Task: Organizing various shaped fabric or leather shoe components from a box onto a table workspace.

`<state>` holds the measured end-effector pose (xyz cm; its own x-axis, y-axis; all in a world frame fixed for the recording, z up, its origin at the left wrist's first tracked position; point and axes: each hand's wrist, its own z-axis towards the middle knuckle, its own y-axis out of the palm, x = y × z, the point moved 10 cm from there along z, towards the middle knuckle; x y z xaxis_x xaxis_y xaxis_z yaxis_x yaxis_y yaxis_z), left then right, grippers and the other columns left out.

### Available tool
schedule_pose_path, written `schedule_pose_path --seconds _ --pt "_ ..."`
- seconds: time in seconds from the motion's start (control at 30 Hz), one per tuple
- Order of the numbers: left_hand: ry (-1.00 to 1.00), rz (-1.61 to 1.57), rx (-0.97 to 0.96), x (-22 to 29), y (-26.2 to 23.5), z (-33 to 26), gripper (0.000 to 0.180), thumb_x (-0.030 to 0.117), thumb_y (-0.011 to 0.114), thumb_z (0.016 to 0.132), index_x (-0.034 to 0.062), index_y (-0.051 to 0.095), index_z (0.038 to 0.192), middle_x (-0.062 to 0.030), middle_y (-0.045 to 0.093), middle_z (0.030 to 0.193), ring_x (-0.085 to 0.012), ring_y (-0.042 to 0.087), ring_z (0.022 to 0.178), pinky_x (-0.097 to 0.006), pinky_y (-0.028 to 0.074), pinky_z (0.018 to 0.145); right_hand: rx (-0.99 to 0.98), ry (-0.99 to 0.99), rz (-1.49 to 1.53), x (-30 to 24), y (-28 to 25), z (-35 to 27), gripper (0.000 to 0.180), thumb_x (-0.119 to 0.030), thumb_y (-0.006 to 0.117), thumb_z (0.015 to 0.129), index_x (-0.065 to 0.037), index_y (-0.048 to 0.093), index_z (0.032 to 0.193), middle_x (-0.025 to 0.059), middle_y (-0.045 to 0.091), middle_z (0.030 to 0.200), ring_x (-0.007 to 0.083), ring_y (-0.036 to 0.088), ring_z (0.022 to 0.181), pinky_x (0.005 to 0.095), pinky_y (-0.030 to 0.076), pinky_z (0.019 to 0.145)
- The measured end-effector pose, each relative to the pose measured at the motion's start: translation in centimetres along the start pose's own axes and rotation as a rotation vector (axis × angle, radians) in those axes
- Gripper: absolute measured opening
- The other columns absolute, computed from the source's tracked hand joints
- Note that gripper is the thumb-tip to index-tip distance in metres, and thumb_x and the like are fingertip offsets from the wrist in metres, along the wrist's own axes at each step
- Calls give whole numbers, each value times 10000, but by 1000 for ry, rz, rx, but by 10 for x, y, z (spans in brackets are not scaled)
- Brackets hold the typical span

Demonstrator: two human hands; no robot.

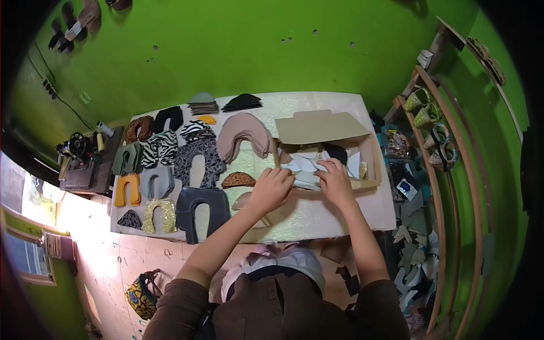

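Left hand curled knuckles-up at the near edge of the cardboard box, fingers closed on the pale cut pieces lying there; right hand just beside it, palm down, fingers bent and pressed onto the same pale stack, grip underneath not visible, so could not tell whether pinched or only resting. One box, flap folded up and back; pale pieces inside overlapped, number not countable. Left of the hands, on the table, shoe-upper cutouts laid out in rows: one beige stack, one small leopard-print piece, one large dark-patterned horseshoe, one dark grey horseshoe, one gold glitter piece, one orange piece, one grey piece, two zebra-striped pieces, one green piece, one brown piece, one black piece. Two small dark stacks at the far edge. Tabletop pale, faintly glittery, rectangular. Small black sewing machine on a dark stand off the table's left end. Walls bright green; sandals hung upper left. Wooden rack on the right, about four shoes on it. Heap of grey-blue offcuts on the floor at the right. Floor pale pink tile; one patterned bag at lower left.
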<state>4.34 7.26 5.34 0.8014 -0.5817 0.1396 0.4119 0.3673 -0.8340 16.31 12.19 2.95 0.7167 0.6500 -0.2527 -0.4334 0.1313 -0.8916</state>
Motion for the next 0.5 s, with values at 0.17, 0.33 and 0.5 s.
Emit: schedule_pose_path --seconds 0.17,0.33,0.5 --pt "-58 -47 -167 1 57 45 118 143 569 706 69 548 795 -76 538 811 -242 544 782 -343 411 691 -288 201 -17 82 20 -12 275 -86 601 689 -73 611 963 69 559 1039 267 483 1033 388 400 854" --pt "-153 -1 -257 -11 113 66 189 157 594 702 76 562 870 -81 554 850 -258 573 806 -380 446 715 -461 212 -96 121 39 -9 478 -128 635 682 -102 506 1141 103 525 1049 275 490 1008 405 422 813" --pt "-238 92 -408 -12 160 63 295 195 566 725 78 551 995 -80 556 978 -254 578 880 -380 463 732 -574 74 -106 116 73 -8 554 -144 654 665 -120 475 1189 112 503 1099 280 469 1050 394 421 830"
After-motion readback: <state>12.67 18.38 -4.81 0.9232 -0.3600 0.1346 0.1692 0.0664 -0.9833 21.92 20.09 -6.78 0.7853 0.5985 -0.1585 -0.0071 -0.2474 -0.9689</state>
